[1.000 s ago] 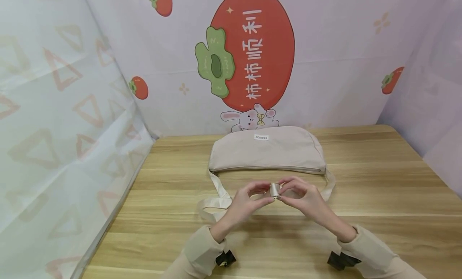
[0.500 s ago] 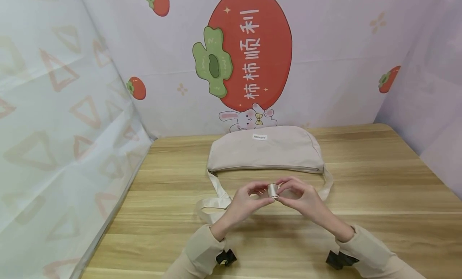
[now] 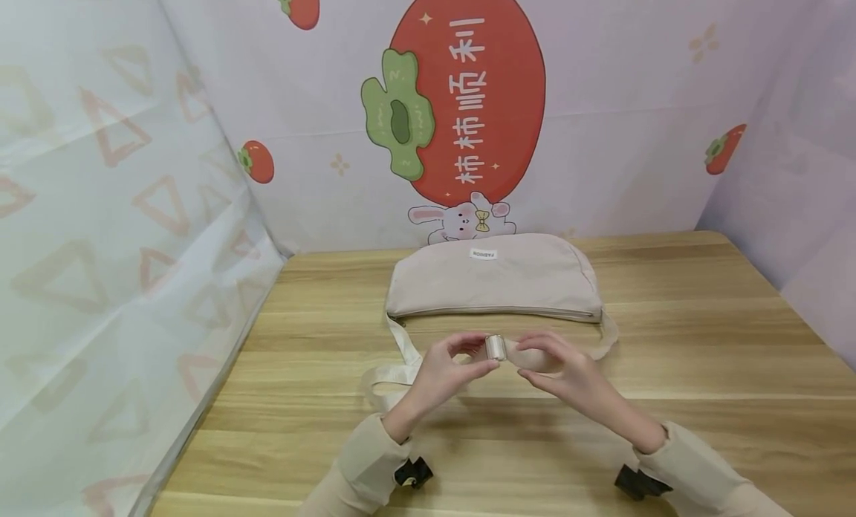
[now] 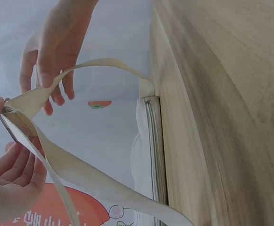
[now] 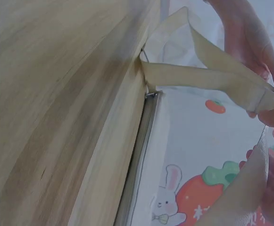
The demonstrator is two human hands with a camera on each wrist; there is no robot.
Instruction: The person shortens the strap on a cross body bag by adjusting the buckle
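A beige shoulder bag (image 3: 495, 283) lies on the wooden table with its zip edge towards me. Its strap (image 5: 188, 76) rises off the tabletop in loops. Thumb and fingers of my left hand (image 3: 438, 372) pinch the metal slider buckle (image 3: 495, 348) on that strap. Just right of the buckle, my right hand (image 3: 571, 372) holds the strap between thumb and index finger, its other fingers spread loosely. The left wrist view shows the strap (image 4: 99, 179) sloping from the buckle back to the bag.
The wooden table (image 3: 702, 339) extends on both sides of the bag. A printed cloth (image 3: 602, 168) with a large red persimmon hangs behind it. Another cloth (image 3: 134, 279) borders the left edge. Dark straps (image 3: 414, 472) sit by the sleeve cuffs.
Both hands were together at the buckle. Now the left hand has shifted slightly left with the buckle, and the right hand has drawn apart from it, exposing strap between them.
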